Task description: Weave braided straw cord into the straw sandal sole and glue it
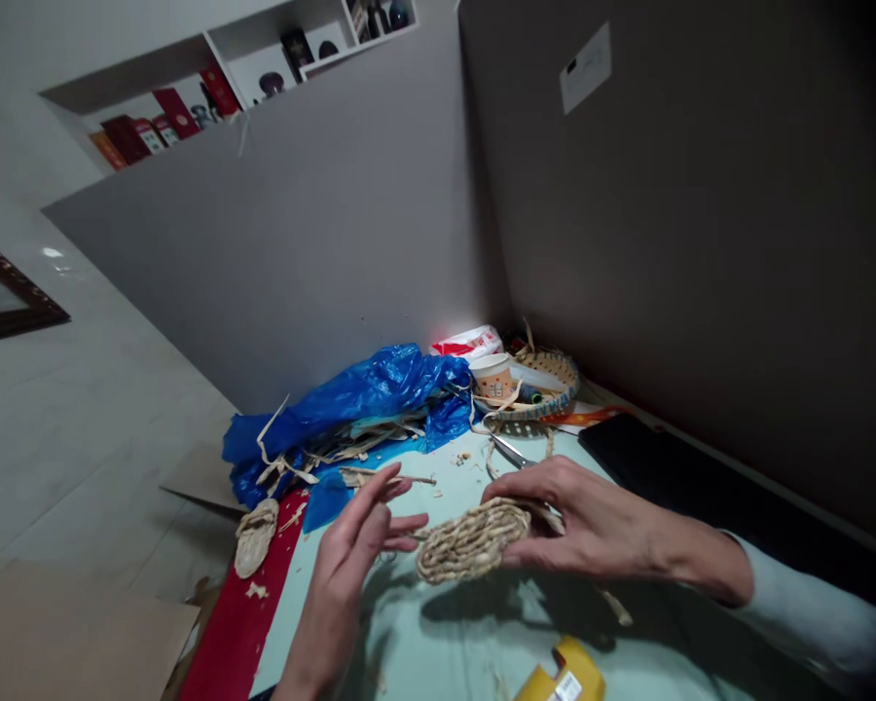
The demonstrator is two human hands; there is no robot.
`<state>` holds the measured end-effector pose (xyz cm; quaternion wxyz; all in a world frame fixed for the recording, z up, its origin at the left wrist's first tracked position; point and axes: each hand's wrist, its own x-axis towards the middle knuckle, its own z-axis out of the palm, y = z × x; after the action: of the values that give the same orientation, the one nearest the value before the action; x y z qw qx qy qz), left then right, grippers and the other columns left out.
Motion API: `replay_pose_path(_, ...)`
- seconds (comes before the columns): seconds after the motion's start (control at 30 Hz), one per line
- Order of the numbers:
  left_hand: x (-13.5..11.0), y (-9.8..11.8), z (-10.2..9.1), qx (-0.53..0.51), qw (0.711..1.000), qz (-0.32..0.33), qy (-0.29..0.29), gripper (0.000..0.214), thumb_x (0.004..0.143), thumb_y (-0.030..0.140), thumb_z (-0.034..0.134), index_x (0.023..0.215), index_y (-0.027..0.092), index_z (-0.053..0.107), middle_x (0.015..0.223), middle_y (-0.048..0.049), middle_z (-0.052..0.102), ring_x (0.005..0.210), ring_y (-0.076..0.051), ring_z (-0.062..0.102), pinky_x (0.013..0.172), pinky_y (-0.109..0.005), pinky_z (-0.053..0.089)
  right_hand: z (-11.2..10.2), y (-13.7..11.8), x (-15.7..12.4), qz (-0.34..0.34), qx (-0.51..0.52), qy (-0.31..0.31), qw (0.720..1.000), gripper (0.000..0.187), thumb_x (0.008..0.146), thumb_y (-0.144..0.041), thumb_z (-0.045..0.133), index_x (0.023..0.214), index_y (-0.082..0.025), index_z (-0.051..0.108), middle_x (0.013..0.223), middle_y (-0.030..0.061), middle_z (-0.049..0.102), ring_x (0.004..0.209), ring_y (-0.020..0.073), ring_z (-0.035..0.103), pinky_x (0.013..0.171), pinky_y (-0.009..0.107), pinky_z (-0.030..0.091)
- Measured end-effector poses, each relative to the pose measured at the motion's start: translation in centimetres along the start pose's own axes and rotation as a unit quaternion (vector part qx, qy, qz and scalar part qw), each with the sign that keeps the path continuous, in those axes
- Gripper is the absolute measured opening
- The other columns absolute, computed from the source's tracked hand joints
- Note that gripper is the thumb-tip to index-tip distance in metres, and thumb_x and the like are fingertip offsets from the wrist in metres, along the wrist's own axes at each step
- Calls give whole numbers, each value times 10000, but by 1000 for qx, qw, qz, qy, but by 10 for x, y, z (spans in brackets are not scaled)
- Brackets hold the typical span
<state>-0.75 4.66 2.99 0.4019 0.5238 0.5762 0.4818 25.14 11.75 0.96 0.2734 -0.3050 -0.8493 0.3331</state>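
A small oval mat of woven straw braid (471, 540) is held just above the pale green table (445, 643). My right hand (591, 526) grips its right end, thumb under and fingers over. My left hand (357, 545) is at the mat's left end with its fingers stretched out and its fingertips pinching a thin straw strand that runs into the braid. A loose straw strip trails under my right hand toward the table's near side.
A blue plastic bag (365, 399) with straw strips lies at the back. Beside it stand a paper cup (492, 375), a woven basket (547, 389) and scissors (511, 450). A dark tablet (657, 462) lies right, a yellow tape roll (562, 672) near, another woven piece (255, 535) left.
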Motion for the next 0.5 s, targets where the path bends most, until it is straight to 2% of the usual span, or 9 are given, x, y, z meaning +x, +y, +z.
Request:
replay_pose_path(0.07, 6, -2, -2, 12, 999, -5, 32, 469, 930, 546, 573, 1199, 180, 689, 1104, -128, 732, 925, -269, 717, 788, -351, 542, -3, -2, 0, 0, 22, -17, 1000, 513, 812, -551, 759, 1133, -150, 757, 936, 100, 706, 776, 224, 597, 663, 283, 422)
replay_pose_path(0.13, 7, -3, 2, 32, 999, 3, 18, 362, 914, 493, 618, 1035, 175, 742, 916, -82, 724, 850, -232, 676, 783, -318, 509, -4, -4, 0, -8, 55, -42, 998, 503, 804, -563, 763, 1113, -165, 766, 902, 76, 700, 769, 212, 596, 651, 266, 432)
replay_pose_path(0.27, 0, 3, 21, 48, 993, 16, -109, 310, 891, 463, 636, 893, 198, 797, 914, -72, 728, 862, -243, 644, 759, -310, 468, -4, -4, 0, -27, 111, -82, 990, 501, 792, -566, 788, 1128, -195, 762, 905, 40, 703, 792, 196, 609, 687, 246, 464)
replay_pose_path(0.33, -3, 8, 30, 51, 987, 14, -155, 237, 848, 401, 695, 781, 192, 785, 816, -46, 694, 804, -226, 610, 725, -298, 429, -3, -2, 0, -28, 121, -90, 988, 512, 777, -566, 814, 1126, -194, 760, 925, 40, 710, 804, 197, 615, 686, 244, 463)
replay_pose_path(0.4, -3, 11, 36, 46, 984, 10, -174, 224, 823, 354, 725, 680, 183, 747, 734, -23, 636, 747, -204, 560, 690, -290, 386, -1, 0, 0, -28, 127, -95, 987, 522, 769, -571, 831, 1121, -192, 761, 942, 44, 715, 820, 202, 622, 685, 244, 459)
replay_pose_path(0.5, 1, 5, 39, 9, 986, -9, -168, 264, 805, 370, 750, 639, 169, 712, 710, -13, 584, 723, -186, 502, 671, -289, 350, 0, 4, -1, -39, 139, -92, 985, 523, 804, -580, 812, 1170, -211, 753, 937, 31, 711, 846, 195, 618, 705, 235, 458)
